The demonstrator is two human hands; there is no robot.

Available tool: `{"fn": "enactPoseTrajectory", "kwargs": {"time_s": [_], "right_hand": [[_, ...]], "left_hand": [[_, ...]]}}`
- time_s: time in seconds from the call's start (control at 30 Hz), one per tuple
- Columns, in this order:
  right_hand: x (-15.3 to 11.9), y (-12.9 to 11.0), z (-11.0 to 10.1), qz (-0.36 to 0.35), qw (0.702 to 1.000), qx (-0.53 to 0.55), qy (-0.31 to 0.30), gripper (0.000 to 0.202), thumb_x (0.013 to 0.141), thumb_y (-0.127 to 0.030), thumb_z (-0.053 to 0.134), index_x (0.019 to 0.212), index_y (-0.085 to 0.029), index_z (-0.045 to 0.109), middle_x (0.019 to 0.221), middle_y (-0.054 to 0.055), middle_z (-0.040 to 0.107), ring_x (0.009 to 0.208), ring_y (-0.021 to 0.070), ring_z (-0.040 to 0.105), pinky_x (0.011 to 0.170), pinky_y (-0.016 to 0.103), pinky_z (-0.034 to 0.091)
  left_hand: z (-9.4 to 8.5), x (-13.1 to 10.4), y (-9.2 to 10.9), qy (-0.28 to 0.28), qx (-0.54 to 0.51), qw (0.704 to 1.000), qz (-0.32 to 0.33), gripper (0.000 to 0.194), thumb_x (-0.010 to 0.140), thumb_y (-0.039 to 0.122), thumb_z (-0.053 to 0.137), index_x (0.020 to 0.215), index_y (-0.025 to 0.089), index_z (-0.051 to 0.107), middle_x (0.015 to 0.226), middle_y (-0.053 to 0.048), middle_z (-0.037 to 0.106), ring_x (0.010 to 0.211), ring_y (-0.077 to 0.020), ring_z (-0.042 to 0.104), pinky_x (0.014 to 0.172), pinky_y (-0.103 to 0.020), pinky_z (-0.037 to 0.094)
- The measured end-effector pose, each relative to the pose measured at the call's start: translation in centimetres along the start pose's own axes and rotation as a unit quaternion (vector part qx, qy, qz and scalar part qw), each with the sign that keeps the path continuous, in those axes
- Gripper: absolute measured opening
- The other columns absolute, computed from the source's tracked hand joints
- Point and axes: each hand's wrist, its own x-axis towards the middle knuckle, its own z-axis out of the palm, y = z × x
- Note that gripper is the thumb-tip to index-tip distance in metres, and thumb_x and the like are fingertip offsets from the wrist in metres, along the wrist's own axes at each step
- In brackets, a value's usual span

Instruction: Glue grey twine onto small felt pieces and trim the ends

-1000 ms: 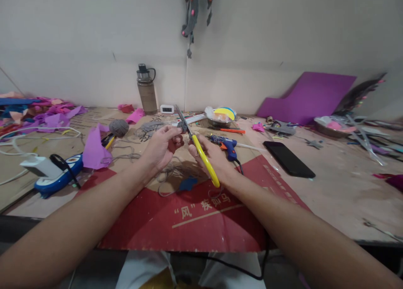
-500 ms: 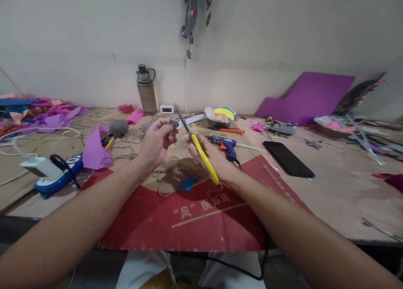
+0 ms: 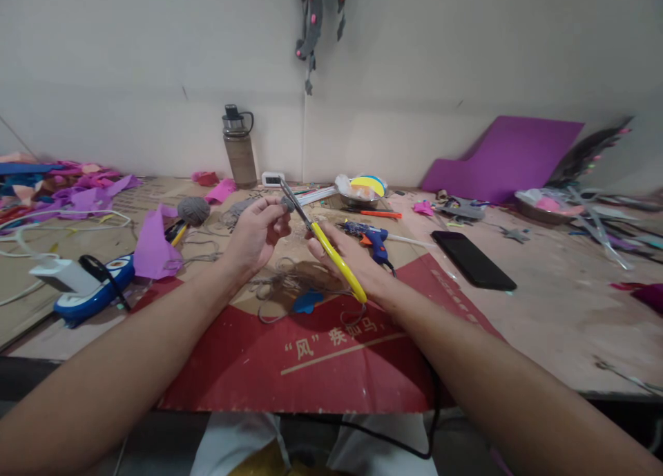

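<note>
My left hand (image 3: 262, 233) pinches a small grey piece (image 3: 286, 204), perhaps felt, between thumb and fingertips. Scissors (image 3: 334, 255) with yellow handles are gripped in my right hand (image 3: 346, 251). Their blades point up and to the left, right beside the grey piece; whether they touch it I cannot tell. Below both hands, loose grey yarn (image 3: 280, 282) lies tangled on the board. A small blue cut piece (image 3: 307, 301) rests in front of the yarn.
A blue glue gun (image 3: 377, 240) lies right of my right hand, with a black phone (image 3: 472, 260) farther right. A bottle (image 3: 239, 148) stands at the back. Grey yarn ball (image 3: 193, 211), purple felt (image 3: 157, 244) and a blue power strip (image 3: 96, 289) sit left. Red cardboard (image 3: 311, 386) covers the front.
The scissors' blades have tilted slightly left, closer to the grey piece, and the yellow handles have swung a little to the right. My left hand keeps its pinch nearly unmoved.
</note>
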Motion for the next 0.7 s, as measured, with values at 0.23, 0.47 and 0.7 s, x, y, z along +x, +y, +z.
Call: {"fn": "enactPoseTrajectory", "kwargs": {"time_s": [0.23, 0.47, 0.7], "right_hand": [[-0.03, -0.19, 0.08, 0.019, 1.000, 0.015, -0.007, 0.033, 0.087, -0.052, 0.047, 0.099, -0.022, 0.053, 0.077, 0.001, 0.056, 0.067, 0.0138, 0.050, 0.063, 0.029, 0.042], [0.06, 0.13, 0.02, -0.009, 1.000, -0.007, 0.010, 0.029, 0.087, -0.050, 0.048, 0.089, -0.022, 0.053, 0.082, 0.001, 0.058, 0.075, 0.0148, 0.051, 0.071, 0.031, 0.042], [-0.04, 0.16, 0.13, -0.008, 1.000, 0.007, 0.014, 0.029, 0.086, -0.050, 0.050, 0.086, -0.021, 0.053, 0.074, -0.002, 0.054, 0.067, 0.0123, 0.048, 0.063, 0.028, 0.039]], "left_hand": [[-0.11, -0.13, 0.24, -0.017, 0.019, 0.999, -0.027, 0.011, 0.066, 0.010, 0.065, 0.066, 0.015, 0.055, 0.054, 0.004, 0.047, 0.046, -0.0050, 0.037, 0.048, -0.020, 0.034], [0.10, 0.02, 0.73, -0.004, 0.015, 0.999, -0.044, 0.012, 0.063, 0.009, 0.065, 0.063, 0.014, 0.054, 0.052, 0.004, 0.047, 0.044, -0.0041, 0.036, 0.047, -0.019, 0.033], [0.23, -0.05, 0.77, 0.000, 0.000, 0.999, -0.046, 0.014, 0.065, 0.010, 0.065, 0.061, 0.015, 0.052, 0.051, 0.004, 0.046, 0.044, -0.0047, 0.035, 0.046, -0.019, 0.032]]}}
